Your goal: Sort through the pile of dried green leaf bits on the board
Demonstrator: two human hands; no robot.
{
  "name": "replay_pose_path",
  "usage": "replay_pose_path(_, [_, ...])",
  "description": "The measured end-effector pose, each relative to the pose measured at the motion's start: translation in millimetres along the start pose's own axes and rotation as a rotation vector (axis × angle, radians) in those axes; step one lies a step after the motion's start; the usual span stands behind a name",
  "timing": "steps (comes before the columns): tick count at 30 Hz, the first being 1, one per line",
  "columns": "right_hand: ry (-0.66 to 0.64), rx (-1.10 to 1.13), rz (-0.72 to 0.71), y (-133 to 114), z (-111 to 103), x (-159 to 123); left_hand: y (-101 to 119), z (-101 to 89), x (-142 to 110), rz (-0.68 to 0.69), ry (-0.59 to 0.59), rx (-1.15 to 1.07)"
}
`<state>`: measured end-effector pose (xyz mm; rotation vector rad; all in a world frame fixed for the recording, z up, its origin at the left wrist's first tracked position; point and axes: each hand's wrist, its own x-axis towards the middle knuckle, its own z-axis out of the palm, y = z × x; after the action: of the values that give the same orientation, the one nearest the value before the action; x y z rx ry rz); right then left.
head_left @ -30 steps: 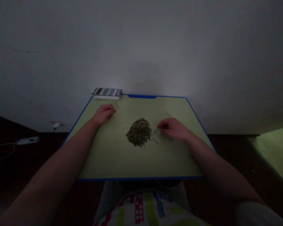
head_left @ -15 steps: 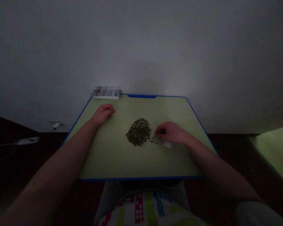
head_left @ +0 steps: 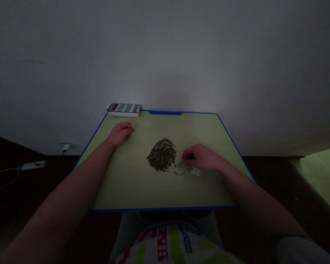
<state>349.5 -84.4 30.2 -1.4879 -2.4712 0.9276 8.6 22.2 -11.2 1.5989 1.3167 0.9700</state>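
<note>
A heap of small green-brown grains [head_left: 162, 155] lies in the middle of the table [head_left: 137, 190]; their exact kind is too small to tell. To its right, my right hand [head_left: 200, 157] pinches a small clear plastic bag [head_left: 195, 171], which slants down to the tabletop. A few loose grains [head_left: 179, 173] are scattered between the bag and the heap. On the left side of the table rests my left hand [head_left: 121, 133], its fingers curled in and nothing seen in them.
At the back left corner a phone [head_left: 125, 107] lies on a white box [head_left: 125, 114]. A grey wall [head_left: 165, 55] rises behind the table. On the floor to the left are a white power strip [head_left: 33, 165] with a cord and a plug [head_left: 66, 146] in the wall.
My right hand and the plastic bag have shifted slightly right and toward me. Several loose grains now lie spread beside the bag. My left hand has stayed in place.
</note>
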Motion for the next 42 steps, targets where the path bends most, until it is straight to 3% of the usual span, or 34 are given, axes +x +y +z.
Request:
replay_pose_path(9, [0.029,0.037,0.024,2,-8,-1,-1,-0.3,0,0.021,-0.007,0.000])
replay_pose_path(23, [0.022,0.025,0.012,-2,2,2,1,0.1,-1,0.022,-0.001,-0.005])
replay_pose_path(37, [0.083,-0.043,0.148,13,-22,-2,-3,-0.8,0,0.029,-0.012,-0.006])
replay_pose_path(42, [0.095,0.032,0.145,21,-24,-3,1,0.5,-1,0.001,0.005,0.000])
